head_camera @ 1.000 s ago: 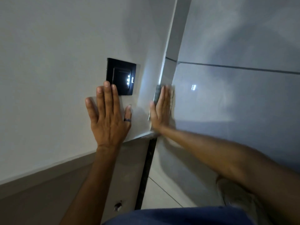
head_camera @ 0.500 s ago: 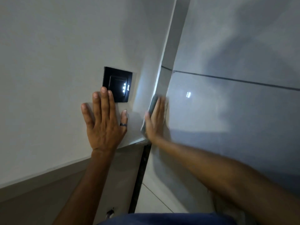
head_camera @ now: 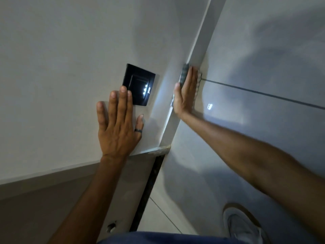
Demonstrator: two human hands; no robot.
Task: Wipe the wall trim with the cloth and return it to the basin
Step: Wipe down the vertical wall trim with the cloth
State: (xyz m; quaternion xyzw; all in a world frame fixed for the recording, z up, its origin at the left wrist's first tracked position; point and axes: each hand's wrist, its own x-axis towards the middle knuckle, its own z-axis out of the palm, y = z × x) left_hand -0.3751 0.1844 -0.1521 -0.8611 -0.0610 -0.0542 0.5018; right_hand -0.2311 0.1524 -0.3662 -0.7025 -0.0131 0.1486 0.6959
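Note:
A pale vertical wall trim (head_camera: 202, 37) runs up the corner between a white wall and a glossy tiled wall. My right hand (head_camera: 185, 95) lies flat on the trim, fingers straight, pressing a grey cloth (head_camera: 183, 74) against it. Only the cloth's edges show around the fingers and palm. My left hand (head_camera: 117, 125) rests flat on the white wall to the left, fingers spread, a dark ring on the thumb, holding nothing. No basin is in view.
A black switch plate (head_camera: 139, 83) with small white lights sits on the white wall just above my left fingertips. A grey skirting band (head_camera: 44, 187) runs below. My shoe (head_camera: 244, 226) stands on the tiled floor at lower right.
My right hand has slid the cloth up the trim, from near the trim's lower end to beside the switch plate. My left hand stays flat on the wall.

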